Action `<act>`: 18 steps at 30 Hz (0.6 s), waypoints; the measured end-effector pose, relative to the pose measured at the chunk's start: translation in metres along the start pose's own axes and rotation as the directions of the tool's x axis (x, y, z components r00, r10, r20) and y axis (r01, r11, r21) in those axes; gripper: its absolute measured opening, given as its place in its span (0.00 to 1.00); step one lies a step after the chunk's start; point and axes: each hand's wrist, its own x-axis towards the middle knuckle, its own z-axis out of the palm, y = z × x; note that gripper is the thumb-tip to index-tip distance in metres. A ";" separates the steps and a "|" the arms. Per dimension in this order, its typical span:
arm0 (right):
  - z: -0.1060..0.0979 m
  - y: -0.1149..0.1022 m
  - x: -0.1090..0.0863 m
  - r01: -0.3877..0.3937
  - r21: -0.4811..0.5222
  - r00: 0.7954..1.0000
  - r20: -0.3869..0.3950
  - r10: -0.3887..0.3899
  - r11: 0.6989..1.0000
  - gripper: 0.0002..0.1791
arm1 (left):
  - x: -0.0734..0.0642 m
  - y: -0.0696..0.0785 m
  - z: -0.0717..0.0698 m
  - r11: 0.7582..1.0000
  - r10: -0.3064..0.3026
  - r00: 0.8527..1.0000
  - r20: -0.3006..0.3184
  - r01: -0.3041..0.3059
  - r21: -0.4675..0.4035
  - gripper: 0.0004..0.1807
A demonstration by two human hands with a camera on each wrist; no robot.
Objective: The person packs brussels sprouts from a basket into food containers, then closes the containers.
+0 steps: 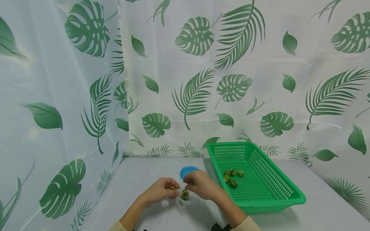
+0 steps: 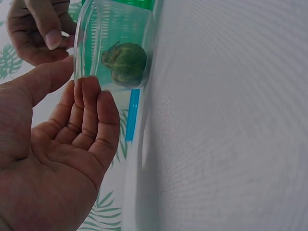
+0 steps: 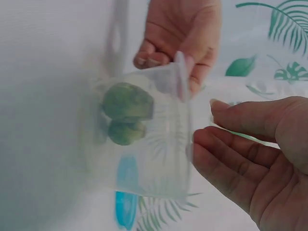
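Note:
A clear plastic tub (image 3: 163, 168) stands on the table between both hands, with Brussels sprouts (image 3: 127, 101) lying in its bottom. Beside the rim is my left hand (image 1: 163, 191), its fingers loosely bent; in the left wrist view its fingertips (image 2: 90, 86) overlap the tub's wall near the rim. Over the opposite side of the mouth hovers my right hand (image 1: 202, 185). A gap shows between its thumb and fingers (image 3: 231, 154), and nothing is between them. From above, the sprouts (image 1: 185, 194) show through the mouth, just below the right fingertips.
A green perforated basket (image 1: 274, 203) stands to the right, several Brussels sprouts (image 1: 233, 183) gathered at its left side. Behind the tub lies a round blue lid (image 1: 185, 171), partly covered by the right hand. Leaf-printed sheets (image 1: 196, 102) hang behind and at the left.

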 end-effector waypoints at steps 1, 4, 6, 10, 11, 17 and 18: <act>-0.002 -0.001 0.000 0.003 -0.005 1.000 -0.015 -0.003 1.000 0.05 | 0.000 0.000 0.000 1.000 -0.001 1.000 -0.001 0.001 0.000 0.20; -0.007 -0.003 -0.001 0.008 -0.021 0.997 -0.073 -0.010 1.000 0.06 | -0.001 0.002 0.000 1.000 -0.002 1.000 -0.002 0.002 -0.003 0.19; -0.010 -0.004 -0.002 0.011 -0.033 0.993 -0.115 -0.015 0.999 0.06 | -0.002 0.003 0.001 1.000 -0.004 1.000 -0.004 0.004 -0.003 0.19; -0.013 -0.004 -0.003 0.027 -0.033 0.985 -0.172 -0.032 0.999 0.07 | -0.003 0.004 0.001 1.000 -0.007 1.000 -0.004 0.007 -0.007 0.18; -0.014 -0.004 -0.003 0.033 -0.031 0.982 -0.183 -0.038 0.999 0.08 | -0.003 0.004 0.001 1.000 -0.008 1.000 -0.005 0.008 -0.007 0.18; -0.017 -0.005 -0.004 0.070 -0.045 0.962 -0.263 -0.080 0.997 0.10 | -0.002 0.003 0.001 1.000 -0.018 1.000 -0.019 0.018 0.002 0.17; -0.017 -0.005 -0.004 0.075 -0.048 0.958 -0.274 -0.085 0.996 0.10 | -0.001 0.003 0.001 1.000 -0.019 1.000 -0.021 0.019 0.003 0.17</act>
